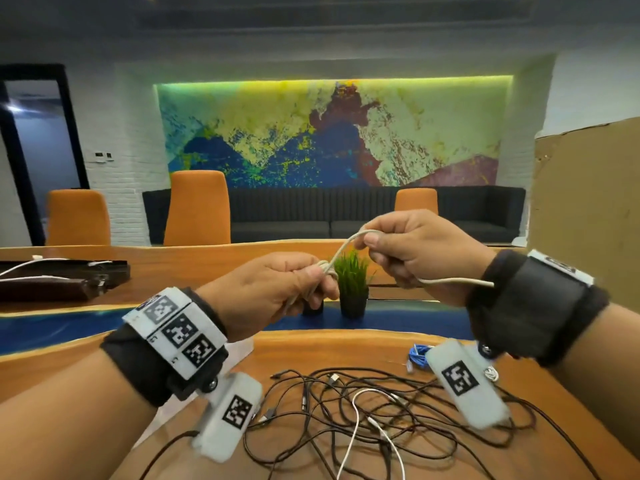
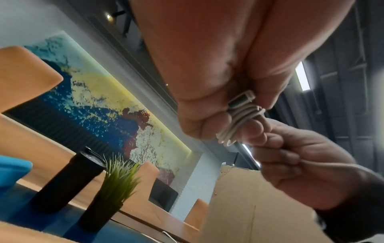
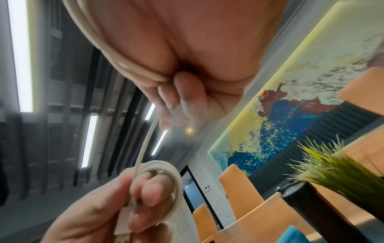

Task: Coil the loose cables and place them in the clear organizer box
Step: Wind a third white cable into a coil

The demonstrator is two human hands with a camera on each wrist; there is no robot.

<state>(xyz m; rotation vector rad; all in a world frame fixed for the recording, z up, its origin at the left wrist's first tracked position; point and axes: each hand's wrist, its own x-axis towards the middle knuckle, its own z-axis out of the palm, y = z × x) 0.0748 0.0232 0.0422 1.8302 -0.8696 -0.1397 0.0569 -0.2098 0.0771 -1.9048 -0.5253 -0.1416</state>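
A beige-white cable (image 1: 341, 249) runs between both raised hands above the table. My left hand (image 1: 277, 292) grips a small coil of it wound round its fingers; the coil (image 2: 239, 118) and its plug show in the left wrist view, and the loops (image 3: 164, 182) in the right wrist view. My right hand (image 1: 412, 251) pinches the free strand (image 3: 145, 69), whose tail (image 1: 457, 281) trails past the wrist. Several tangled black cables (image 1: 398, 407) and a white cable (image 1: 356, 420) lie on the wooden table (image 1: 329, 348) below. No clear organizer box is in sight.
A bundled blue cable (image 1: 419, 353) lies right of the pile. A potted grass plant (image 1: 352, 285) and a black cylinder (image 2: 68, 182) stand behind the hands. A dark tray (image 1: 62, 277) with white cables sits far left. Cardboard (image 1: 585, 216) stands at the right; orange chairs (image 1: 197, 206) beyond.
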